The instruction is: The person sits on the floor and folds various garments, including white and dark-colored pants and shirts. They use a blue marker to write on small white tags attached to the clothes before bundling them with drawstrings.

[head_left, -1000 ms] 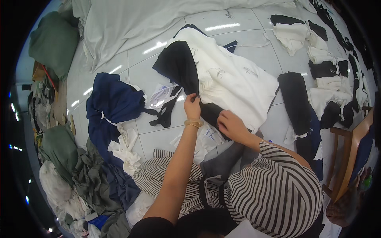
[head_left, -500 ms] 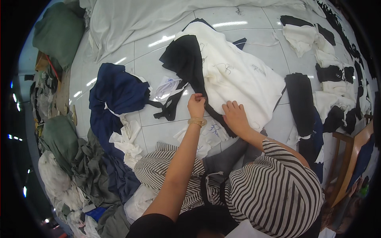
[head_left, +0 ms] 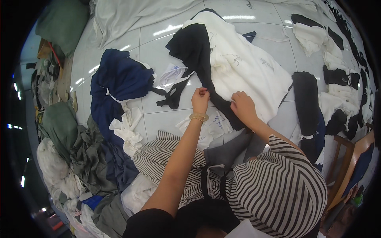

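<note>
My left hand point(head_left: 201, 99) has its fingers closed in a pinch at the left edge of a black cloth panel point(head_left: 195, 47). A gold-coloured bracelet is on that wrist. The black panel runs as a long strip down toward me, along the left side of a large white cloth piece point(head_left: 246, 59) with loose threads and a faint printed mark. Where the white and black cloth meet, my right hand point(head_left: 243, 107) rests palm down, its fingers loosely bent and the thumb apart from them. Between the hands lies the black strip.
Left are a navy cloth bundle point(head_left: 121, 79), a white crumpled cloth point(head_left: 129, 129) and grey-green heaps point(head_left: 91, 154). Marked white pieces point(head_left: 208, 129) lie near my knees. To the right are a folded black stack point(head_left: 305, 103), black-and-white pieces point(head_left: 337, 95) and a wooden chair point(head_left: 349, 170).
My right hand has slid back toward me, from the white cloth to its border with the black strip. My left hand stays pinched at the black edge. The whole view has shifted slightly.
</note>
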A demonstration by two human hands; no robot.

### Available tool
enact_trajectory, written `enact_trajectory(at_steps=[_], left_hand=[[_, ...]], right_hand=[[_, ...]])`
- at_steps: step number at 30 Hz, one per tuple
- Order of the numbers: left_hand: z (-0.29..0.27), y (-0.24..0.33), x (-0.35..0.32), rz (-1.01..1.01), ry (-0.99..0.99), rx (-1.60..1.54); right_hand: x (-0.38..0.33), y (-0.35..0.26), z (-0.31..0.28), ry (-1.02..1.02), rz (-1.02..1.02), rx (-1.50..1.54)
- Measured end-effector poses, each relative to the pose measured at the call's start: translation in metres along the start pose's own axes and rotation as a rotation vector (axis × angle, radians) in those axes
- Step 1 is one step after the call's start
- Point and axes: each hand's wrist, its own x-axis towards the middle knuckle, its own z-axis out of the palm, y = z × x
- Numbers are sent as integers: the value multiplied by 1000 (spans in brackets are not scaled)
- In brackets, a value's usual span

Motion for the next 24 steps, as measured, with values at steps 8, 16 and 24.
enact_trajectory(at_steps=[8, 16, 24], left_hand=[[-15, 3, 0, 250, 108, 349], [-97, 26, 49, 432, 281, 1105], [-286, 106, 77, 342, 299, 86]], right_hand=[[9, 3, -17, -80, 309, 281], [9, 3, -11, -95, 173, 174], [7, 2, -13, -151, 121, 209]])
